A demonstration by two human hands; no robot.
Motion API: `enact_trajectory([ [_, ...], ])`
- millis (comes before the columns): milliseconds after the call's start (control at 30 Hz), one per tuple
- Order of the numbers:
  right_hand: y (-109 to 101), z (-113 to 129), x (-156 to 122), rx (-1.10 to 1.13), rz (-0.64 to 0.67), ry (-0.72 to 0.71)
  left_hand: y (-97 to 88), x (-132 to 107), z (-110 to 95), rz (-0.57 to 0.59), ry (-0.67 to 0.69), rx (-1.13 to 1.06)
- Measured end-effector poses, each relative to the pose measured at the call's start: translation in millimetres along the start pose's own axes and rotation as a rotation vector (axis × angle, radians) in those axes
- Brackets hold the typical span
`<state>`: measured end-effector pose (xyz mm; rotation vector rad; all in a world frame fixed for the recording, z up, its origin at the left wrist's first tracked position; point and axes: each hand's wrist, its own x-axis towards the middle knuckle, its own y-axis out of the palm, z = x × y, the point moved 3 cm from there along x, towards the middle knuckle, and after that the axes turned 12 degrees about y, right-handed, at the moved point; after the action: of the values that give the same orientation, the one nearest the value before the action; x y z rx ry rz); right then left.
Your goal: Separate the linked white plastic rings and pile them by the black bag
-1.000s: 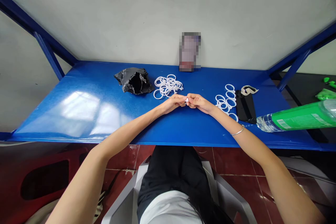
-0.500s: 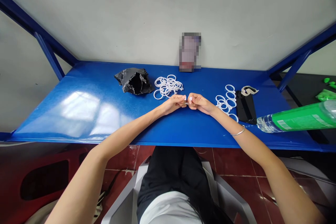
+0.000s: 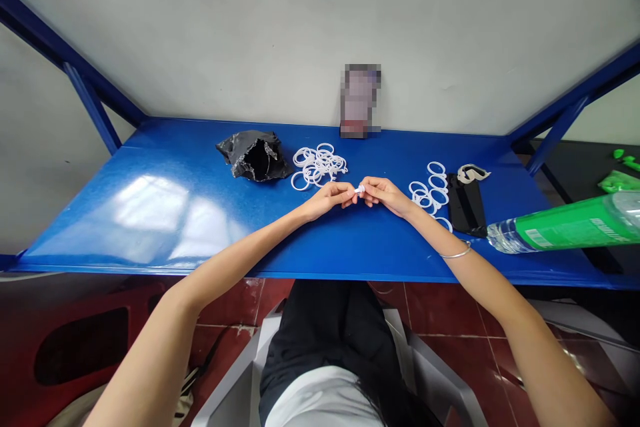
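Observation:
My left hand (image 3: 331, 197) and my right hand (image 3: 384, 194) meet over the middle of the blue table. Their fingertips pinch a small white plastic piece (image 3: 359, 189) between them; fingers hide most of it, so its full shape cannot be made out. Just beyond my left hand lies a loose heap of white plastic rings (image 3: 320, 163), some with a small eyelet. To the right of my right hand, several more white rings (image 3: 439, 195) lie partly overlapping, some behind the wrist.
A crumpled black bag (image 3: 255, 155), its mouth open, sits left of the heap. On the right are a black phone (image 3: 467, 207), a cream-coloured curved item (image 3: 473, 174) and a green-labelled bottle (image 3: 575, 223) lying down. A blurred-out upright object (image 3: 359, 100) leans on the wall.
My fingers have loosened from tight fists into fingertip pinches, and the white piece between them shows more. The rings and other objects stay where they were.

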<state>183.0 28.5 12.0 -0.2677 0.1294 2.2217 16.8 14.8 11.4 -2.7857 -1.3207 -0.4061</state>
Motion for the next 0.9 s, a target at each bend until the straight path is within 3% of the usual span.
enact_trajectory([
  [233, -1.2, 15.3, -11.2, -0.477, -0.317, -0.195, -10.4, -4.6, -11.7, -0.065, 0.257, 0.783],
  [400, -16.2, 24.5, -19.0, -0.964, -0.610, -0.233, -23.4, -4.8, -19.1, -0.162, 0.321, 1.141],
  [467, -31.1, 29.0, -23.1, -1.145, -0.745, -0.145, -30.8, -4.0, -22.6, -0.220, 0.327, 1.285],
  [567, -61.2, 34.2, -33.9, -1.319, -0.960, 0.099, -41.5, -2.2, -25.0, -0.287, 0.308, 1.451],
  [667, -90.1, 34.2, -47.1, -1.401, -1.107, 0.341, -48.3, -0.2, -23.1, -0.283, 0.242, 1.580],
  [800, -116.0, 25.3, -55.6, -1.436, -1.038, 0.636, -51.2, 1.0, -19.8, -0.239, 0.174, 1.655],
  [900, -124.7, 21.6, -57.3, -1.442, -0.993, 0.749, -51.6, 0.6, -19.9, -0.242, 0.182, 1.658],
])
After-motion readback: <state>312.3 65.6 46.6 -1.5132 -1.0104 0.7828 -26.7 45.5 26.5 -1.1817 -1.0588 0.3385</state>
